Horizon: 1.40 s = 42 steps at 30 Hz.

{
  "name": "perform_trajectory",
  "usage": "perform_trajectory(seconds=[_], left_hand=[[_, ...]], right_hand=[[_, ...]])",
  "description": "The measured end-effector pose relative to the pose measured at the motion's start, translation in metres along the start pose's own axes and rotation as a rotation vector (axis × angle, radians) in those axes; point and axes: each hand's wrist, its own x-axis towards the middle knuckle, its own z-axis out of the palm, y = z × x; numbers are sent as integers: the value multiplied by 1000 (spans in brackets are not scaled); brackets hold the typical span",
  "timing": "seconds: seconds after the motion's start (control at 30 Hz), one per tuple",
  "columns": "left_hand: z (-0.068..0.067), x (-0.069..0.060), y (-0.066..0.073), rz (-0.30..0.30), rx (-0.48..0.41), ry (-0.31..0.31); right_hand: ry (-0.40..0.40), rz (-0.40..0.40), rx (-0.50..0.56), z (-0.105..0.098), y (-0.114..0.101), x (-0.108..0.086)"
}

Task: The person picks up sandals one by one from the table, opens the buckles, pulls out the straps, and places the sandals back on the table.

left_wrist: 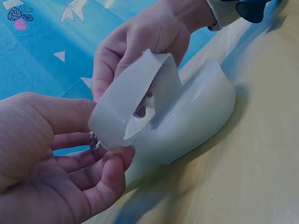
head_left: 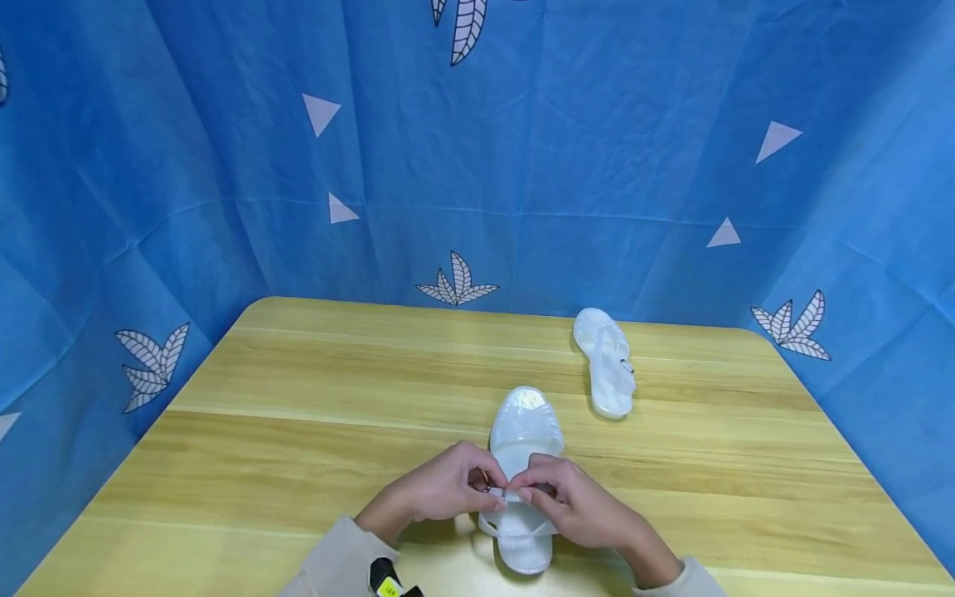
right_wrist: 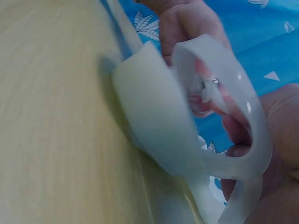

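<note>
A translucent white sandal [head_left: 525,419] rests on the table, its toe end pointing away from me. My left hand [head_left: 451,485] pinches the ankle strap [left_wrist: 126,91] beside a small metal buckle [left_wrist: 95,141]. From the other side, my right hand [head_left: 582,502] pinches the strap close to that buckle, thumb against fingertips. Both hands' fingertips nearly meet above the footbed. In the right wrist view the strap stands up as a loop over the heel [right_wrist: 149,107]. Whether the strap's end passes through the buckle is hidden by fingers.
A second white sandal [head_left: 606,365], with a metal buckle at its side, lies farther back to the right on the wooden table [head_left: 298,398]. Blue patterned cloth [head_left: 597,166] hangs behind the table and along both sides.
</note>
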Motion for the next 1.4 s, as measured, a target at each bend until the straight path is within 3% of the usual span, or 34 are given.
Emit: perform_trajectory(seconds=[0.27, 0.53, 1.0, 1.2, 1.4], left_hand=[[1, -1, 0, -20, -20, 34], [5, 0, 1, 22, 7, 49], [4, -1, 2, 0, 45, 44], [1, -2, 1, -10, 18, 44], [0, -2, 1, -21, 8, 48]], right_hand=[[35, 127, 41, 4, 0, 0], [82, 176, 82, 9, -5, 2], [64, 121, 91, 7, 0, 0], [34, 62, 22, 4, -1, -2], [35, 111, 22, 3, 1, -3]])
